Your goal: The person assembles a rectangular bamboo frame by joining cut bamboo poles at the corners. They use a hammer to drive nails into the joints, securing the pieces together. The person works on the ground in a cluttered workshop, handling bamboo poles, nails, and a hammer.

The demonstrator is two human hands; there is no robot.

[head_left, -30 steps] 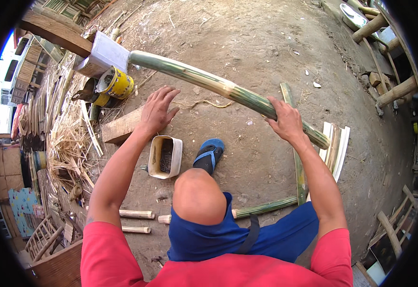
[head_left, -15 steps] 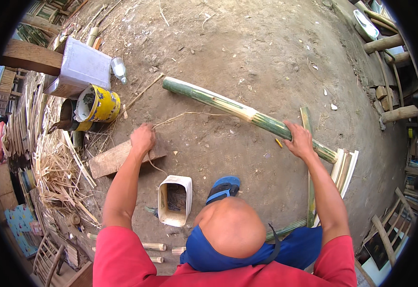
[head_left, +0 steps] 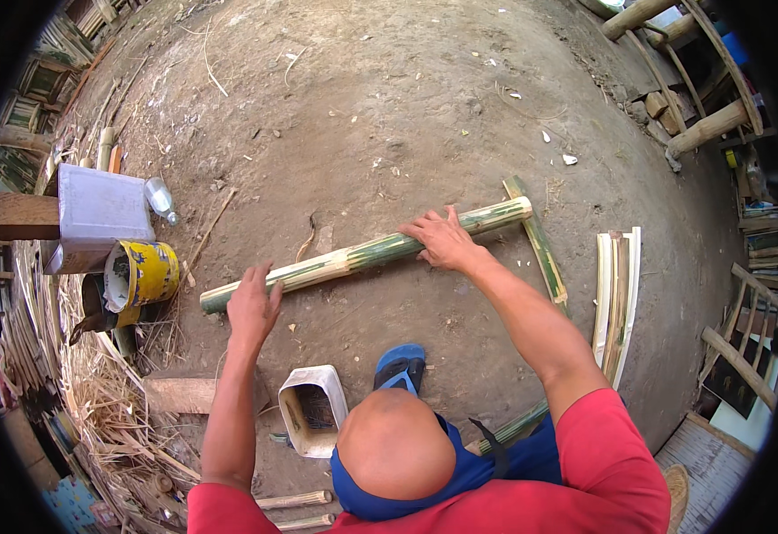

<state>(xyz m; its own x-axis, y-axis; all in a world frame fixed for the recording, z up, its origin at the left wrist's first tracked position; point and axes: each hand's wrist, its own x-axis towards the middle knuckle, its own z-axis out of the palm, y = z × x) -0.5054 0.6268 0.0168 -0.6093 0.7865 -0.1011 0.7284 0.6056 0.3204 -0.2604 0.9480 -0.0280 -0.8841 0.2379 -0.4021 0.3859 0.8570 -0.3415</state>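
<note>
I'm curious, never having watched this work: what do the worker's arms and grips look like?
Short, plain red sleeves leave both forearms bare. The left grip and right grip are human hands, ungloved; no watch or cables show.

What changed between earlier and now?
The bamboo pole swung: its left end came nearer the person, its right end went farther away. The left hand went from the wooden block to the pole's left part. The right hand stays on the pole; block, open container and yellow bucket stayed put.
</note>
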